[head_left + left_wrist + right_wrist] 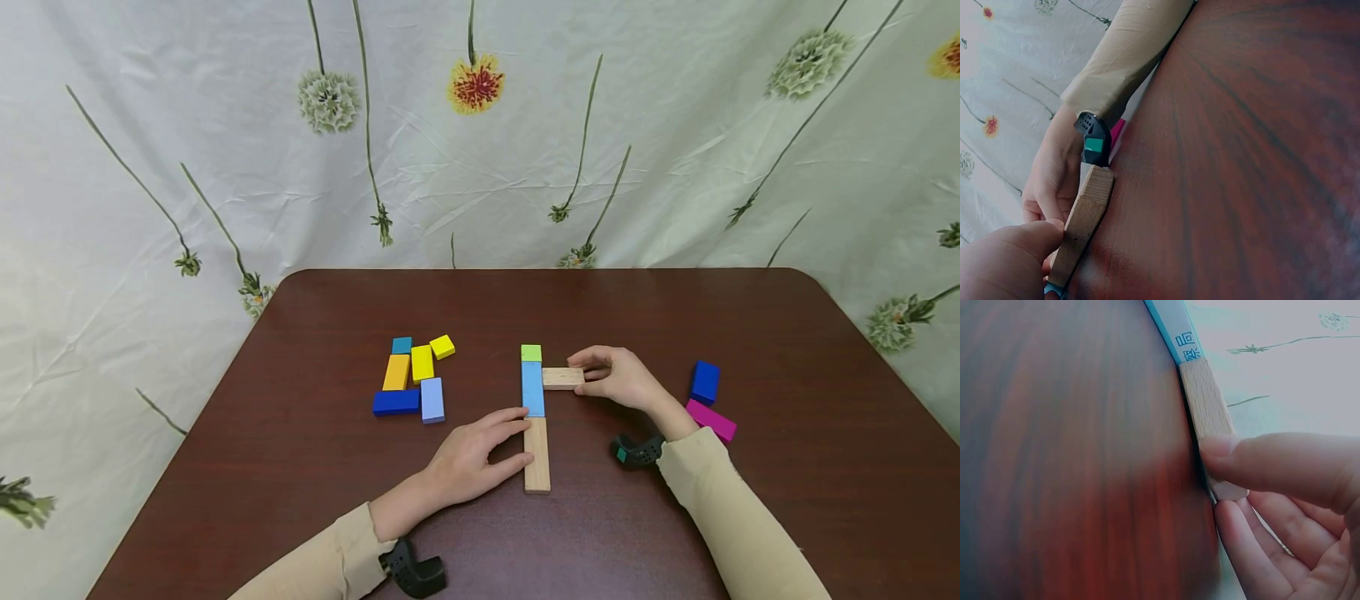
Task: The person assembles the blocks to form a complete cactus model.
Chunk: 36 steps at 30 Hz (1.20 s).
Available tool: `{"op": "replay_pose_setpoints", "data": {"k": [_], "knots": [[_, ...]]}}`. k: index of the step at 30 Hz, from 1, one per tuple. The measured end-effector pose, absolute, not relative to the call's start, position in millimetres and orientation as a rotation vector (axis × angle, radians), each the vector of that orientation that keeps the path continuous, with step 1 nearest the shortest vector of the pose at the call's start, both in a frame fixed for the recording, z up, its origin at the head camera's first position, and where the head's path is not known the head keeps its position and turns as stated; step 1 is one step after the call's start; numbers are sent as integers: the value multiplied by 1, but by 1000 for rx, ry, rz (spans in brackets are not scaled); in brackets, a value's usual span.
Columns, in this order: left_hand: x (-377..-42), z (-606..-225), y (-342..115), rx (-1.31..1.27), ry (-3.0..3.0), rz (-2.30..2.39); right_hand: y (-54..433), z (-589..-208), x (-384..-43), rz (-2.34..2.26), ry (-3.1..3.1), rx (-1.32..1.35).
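On the table, a plain wooden block [537,462], a light blue block [532,390] and a light green block [531,353] form a line running away from the person. My left hand [476,458] reaches in from the left, its thumb and fingertips touching the near wooden block and the blue block's near end. With thumb and fingers my right hand [618,379] pinches the outer end of a second, shorter wooden block [1207,400]. This block's other end meets the blue block's right side. Printed characters show on the blue block [1175,328] in the right wrist view.
Left of the line lie a teal block [402,345], an orange block [396,372], two yellow blocks [422,364], a dark blue block [396,403] and a periwinkle block [432,400]. Beside the right forearm are another dark blue block [705,382] and a magenta block [712,419].
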<state>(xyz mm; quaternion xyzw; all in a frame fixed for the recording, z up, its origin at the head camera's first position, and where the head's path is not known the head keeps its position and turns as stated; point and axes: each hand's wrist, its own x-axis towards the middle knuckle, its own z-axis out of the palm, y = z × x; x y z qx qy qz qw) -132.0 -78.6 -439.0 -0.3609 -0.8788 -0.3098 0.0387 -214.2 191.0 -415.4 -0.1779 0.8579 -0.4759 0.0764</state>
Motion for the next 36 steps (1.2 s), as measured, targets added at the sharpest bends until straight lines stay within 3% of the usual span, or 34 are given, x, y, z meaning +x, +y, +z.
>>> {"op": "replay_pose_setpoints", "data": {"k": [22,36], "knots": [[-132,-440,-79,-1105,-2683,-942,191,-414,-215,-1408,2565,-546],[-132,-439,-78,-1098,-2694,-945,221,-399,-218,-1437,2613,-525]]}}
